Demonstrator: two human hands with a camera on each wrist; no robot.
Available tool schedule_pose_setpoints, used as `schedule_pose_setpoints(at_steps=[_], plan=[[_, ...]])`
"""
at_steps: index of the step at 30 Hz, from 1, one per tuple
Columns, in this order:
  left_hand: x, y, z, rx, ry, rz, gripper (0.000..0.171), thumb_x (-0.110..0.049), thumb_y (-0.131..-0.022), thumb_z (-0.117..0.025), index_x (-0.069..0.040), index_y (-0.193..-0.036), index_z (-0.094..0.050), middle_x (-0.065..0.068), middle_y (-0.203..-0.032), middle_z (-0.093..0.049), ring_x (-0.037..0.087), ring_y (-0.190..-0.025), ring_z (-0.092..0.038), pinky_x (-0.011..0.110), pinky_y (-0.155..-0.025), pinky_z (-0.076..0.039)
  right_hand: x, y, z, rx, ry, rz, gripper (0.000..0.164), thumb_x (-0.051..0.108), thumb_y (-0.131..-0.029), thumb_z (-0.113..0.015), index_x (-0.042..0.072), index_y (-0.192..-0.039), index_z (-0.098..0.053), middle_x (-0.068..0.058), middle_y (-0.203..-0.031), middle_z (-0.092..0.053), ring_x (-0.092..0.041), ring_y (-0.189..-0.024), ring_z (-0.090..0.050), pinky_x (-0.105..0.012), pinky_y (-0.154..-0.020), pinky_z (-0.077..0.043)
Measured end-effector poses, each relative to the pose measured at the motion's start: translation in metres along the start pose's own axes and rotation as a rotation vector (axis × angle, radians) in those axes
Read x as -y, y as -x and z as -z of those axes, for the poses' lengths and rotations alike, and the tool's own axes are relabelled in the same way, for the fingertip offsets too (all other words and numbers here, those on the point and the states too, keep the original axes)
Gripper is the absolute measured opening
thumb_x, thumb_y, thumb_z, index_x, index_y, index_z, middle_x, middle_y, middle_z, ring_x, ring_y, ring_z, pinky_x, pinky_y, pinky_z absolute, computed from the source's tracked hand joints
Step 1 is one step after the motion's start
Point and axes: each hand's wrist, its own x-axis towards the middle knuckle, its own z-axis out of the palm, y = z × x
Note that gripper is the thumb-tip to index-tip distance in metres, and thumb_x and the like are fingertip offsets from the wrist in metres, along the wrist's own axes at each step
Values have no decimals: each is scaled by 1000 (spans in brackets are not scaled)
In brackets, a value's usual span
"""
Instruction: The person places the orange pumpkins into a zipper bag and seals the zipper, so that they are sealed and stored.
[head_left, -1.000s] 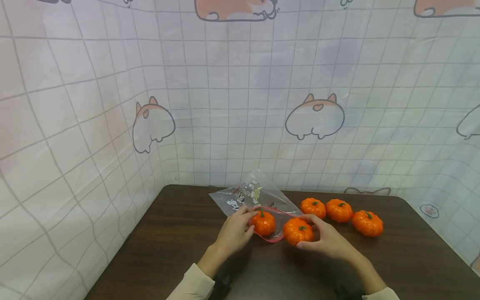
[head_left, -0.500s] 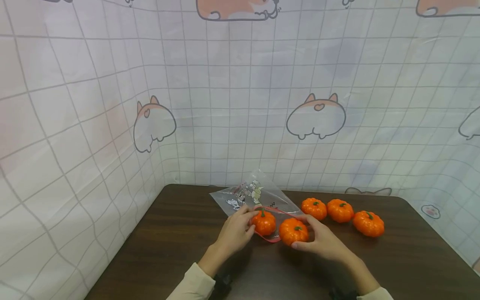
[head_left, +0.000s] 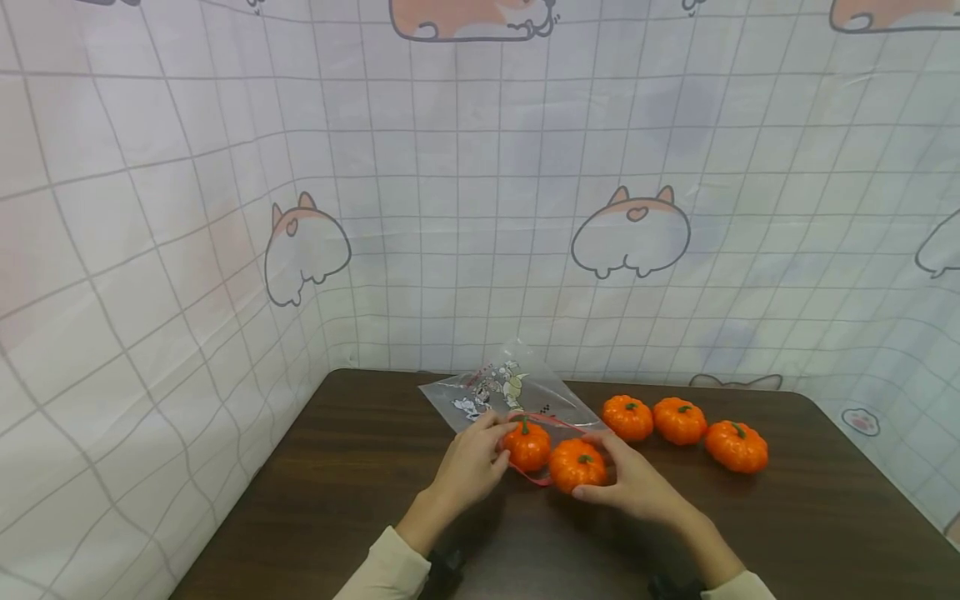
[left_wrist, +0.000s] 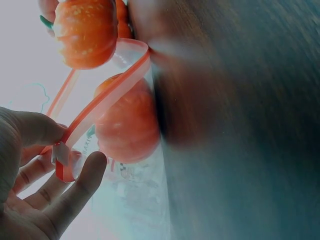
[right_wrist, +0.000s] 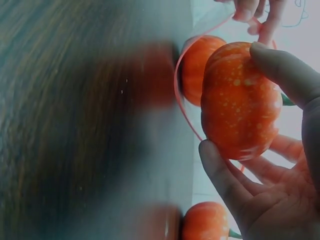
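A clear zip bag (head_left: 480, 390) with printed cartoon figures lies on the table, its red-edged mouth facing me. One small orange pumpkin (head_left: 527, 447) rests just inside the mouth. My left hand (head_left: 467, 460) pinches the left end of the bag's opening, where a pale slider (left_wrist: 61, 152) shows on the red strip in the left wrist view. Another pumpkin (right_wrist: 240, 102) is gripped between thumb and fingers of my right hand (head_left: 636, 482). It sits at the right side of the mouth, overlapping the red rim in the head view.
Three more pumpkins stand in a loose row at the right: one near the bag (head_left: 627, 418), a middle pumpkin (head_left: 678, 421) and an outer pumpkin (head_left: 737, 447). The dark wooden table (head_left: 337, 467) ends at a patterned cloth backdrop (head_left: 465, 275) behind and at the sides.
My right hand has carried its pumpkin leftward, from the right of the bag's mouth to in front of it, near the pumpkin inside. My left hand keeps its hold on the bag.
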Motion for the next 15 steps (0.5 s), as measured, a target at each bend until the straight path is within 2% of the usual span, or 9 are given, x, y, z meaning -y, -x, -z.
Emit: schedule_pose_setpoints(at_steps=[7,15], plan=[[0,0,-1,-4,-3,-19,40,-7,-85,-76,-6,-125,-74,1,-103,-65,9,-71,-49,19,-61,-40,2,-6,-7,1,26,3,79,40,-81,-86,4,-142,-50,-16,-141,-58,-29,-123,-59,-52,-103,-48],[0,0,-1,-14,-2,-35,39,-7,-84,-78,-6,-123,-74,1,-106,-66,9,-73,-51,20,-65,-44,4,-13,-16,5,11,-13,80,39,-80,-86,4,-142,-50,-15,-139,-60,-27,-121,-60,-51,-102,-48]])
